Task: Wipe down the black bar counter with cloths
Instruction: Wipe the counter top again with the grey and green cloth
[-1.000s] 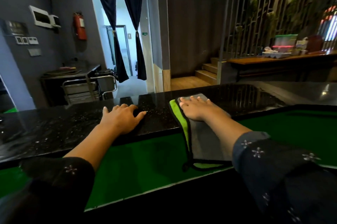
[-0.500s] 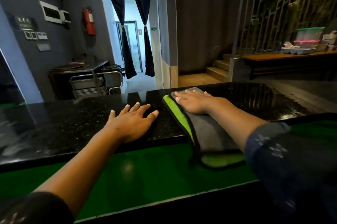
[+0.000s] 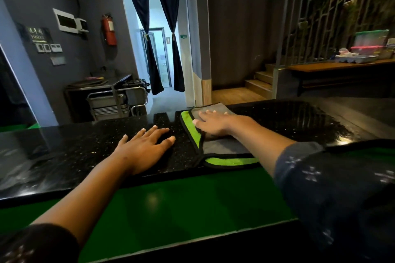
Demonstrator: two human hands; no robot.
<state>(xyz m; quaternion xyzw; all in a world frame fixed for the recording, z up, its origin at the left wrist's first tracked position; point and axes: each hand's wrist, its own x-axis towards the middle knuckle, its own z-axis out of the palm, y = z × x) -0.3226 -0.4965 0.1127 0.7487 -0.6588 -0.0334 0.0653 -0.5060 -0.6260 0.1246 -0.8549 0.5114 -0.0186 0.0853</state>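
The black speckled bar counter (image 3: 64,151) runs across the middle of the view. A grey cloth (image 3: 224,147) with green backing and black trim lies on it, reaching from the far edge to just over the near edge. My right hand (image 3: 215,122) presses flat on the far part of the cloth, thumb at its left border. To the left of the cloth, my left hand (image 3: 145,147) rests palm down on the bare counter with fingers spread, holding nothing.
A glossy green ledge (image 3: 171,209) sits below the counter's near edge. Beyond the counter are a metal trolley (image 3: 111,102), a curtained doorway (image 3: 158,59), wooden steps (image 3: 256,83) and a wooden shelf with plastic boxes (image 3: 367,49) at the right.
My right hand has pushed the cloth away toward the counter's far edge, so less of it hangs over the green ledge. My left hand has spread its fingers and stayed beside the cloth.
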